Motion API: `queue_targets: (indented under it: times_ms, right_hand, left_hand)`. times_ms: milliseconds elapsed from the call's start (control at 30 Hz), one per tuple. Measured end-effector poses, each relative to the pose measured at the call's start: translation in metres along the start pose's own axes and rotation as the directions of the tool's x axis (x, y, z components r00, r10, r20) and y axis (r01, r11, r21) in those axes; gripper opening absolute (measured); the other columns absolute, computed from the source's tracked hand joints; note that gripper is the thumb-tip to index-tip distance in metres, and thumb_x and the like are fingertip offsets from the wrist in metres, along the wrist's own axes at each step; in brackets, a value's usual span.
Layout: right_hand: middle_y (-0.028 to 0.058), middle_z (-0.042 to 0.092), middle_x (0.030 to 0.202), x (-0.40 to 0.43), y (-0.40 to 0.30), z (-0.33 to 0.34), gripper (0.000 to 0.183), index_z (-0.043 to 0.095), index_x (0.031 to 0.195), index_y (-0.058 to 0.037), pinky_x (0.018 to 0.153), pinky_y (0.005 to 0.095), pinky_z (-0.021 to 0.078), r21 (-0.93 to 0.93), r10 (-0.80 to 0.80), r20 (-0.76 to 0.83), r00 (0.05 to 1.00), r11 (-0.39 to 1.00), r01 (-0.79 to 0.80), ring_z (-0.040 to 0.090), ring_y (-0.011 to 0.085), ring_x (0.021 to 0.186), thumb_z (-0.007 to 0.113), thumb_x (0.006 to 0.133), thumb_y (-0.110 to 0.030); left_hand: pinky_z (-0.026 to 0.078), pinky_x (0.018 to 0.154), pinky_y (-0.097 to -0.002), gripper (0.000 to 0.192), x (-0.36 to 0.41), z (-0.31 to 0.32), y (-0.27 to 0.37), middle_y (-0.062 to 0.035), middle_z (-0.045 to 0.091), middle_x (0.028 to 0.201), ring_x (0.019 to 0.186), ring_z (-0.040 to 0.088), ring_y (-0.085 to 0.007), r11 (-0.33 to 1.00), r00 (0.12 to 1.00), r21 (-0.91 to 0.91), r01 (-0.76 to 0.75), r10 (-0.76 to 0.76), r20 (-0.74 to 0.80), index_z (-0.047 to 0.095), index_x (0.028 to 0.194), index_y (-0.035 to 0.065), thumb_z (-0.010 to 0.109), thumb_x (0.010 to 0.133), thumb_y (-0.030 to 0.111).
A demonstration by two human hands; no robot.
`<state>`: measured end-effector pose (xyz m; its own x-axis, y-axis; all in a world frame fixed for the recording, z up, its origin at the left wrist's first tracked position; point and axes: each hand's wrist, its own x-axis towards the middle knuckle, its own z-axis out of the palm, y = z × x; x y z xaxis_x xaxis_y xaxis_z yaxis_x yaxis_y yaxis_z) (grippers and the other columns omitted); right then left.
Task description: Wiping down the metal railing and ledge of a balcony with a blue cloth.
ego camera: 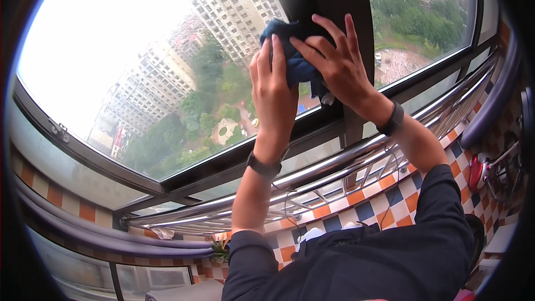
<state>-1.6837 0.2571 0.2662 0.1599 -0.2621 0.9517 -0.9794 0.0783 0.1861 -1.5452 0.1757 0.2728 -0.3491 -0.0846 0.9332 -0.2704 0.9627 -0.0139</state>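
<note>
My left hand (273, 77) is raised in front of the window pane, its fingers on the left part of a crumpled dark blue cloth (303, 67). On the cloth's right side my right hand (340, 62) has its thumb side and bent fingers at the fabric, with other fingers spread upward. The cloth lies before the edge of the large window pane (167, 92) and the dark window frame (351, 4). A small pale bit shows below the cloth. Each wrist wears a dark band.
Polished metal rails (309, 171) run below the window. A window latch (58, 131) sits on the left frame. Purple padded tubes (125, 242) curve along the lower left, near a plant (219, 249). A red and silver object (478, 173) stands at the right by the checkered tiles (355, 198).
</note>
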Motion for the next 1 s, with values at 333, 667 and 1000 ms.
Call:
queue_targets:
  times_ms: [333,667,1000]
  right_hand:
    - [0.0027,0.059,0.105,0.076,0.016,0.001,0.046,0.066,0.128,-0.0174,0.105,0.0393,0.0490,-0.065,-0.113,-0.259,0.959,0.993,0.099,0.064,0.0203,0.102,0.067,0.082,-0.007]
    - [0.0075,0.056,0.112,-0.003,-0.019,0.010,0.049,0.067,0.125,-0.0129,0.091,0.0355,0.0549,0.110,-0.031,-0.011,0.999,0.993,0.032,0.058,0.0254,0.111,0.068,0.078,-0.003]
    - [0.0134,0.055,0.131,0.063,-0.053,0.031,0.065,0.057,0.135,-0.0180,0.099,0.0438,0.0524,0.137,-0.009,-0.152,0.988,0.990,0.030,0.057,0.0352,0.123,0.071,0.076,0.005]
  left_hand:
    - [0.048,0.098,-0.0481,0.074,0.061,-0.020,-0.017,-0.0238,0.051,0.135,0.119,0.053,-0.0425,0.994,0.980,0.047,-0.096,0.103,-0.169,0.047,0.144,0.0001,0.067,0.073,-0.011]
    - [0.054,0.095,-0.0448,0.071,-0.015,-0.022,-0.020,-0.0240,0.052,0.134,0.123,0.053,-0.0421,0.998,0.997,0.011,-0.069,0.068,0.047,0.048,0.141,-0.0025,0.066,0.072,-0.010]
    - [0.052,0.097,-0.0459,0.060,0.025,-0.063,-0.052,-0.0259,0.050,0.135,0.124,0.051,-0.0433,0.996,0.990,0.009,-0.087,0.088,-0.108,0.049,0.139,-0.0061,0.060,0.080,-0.010]
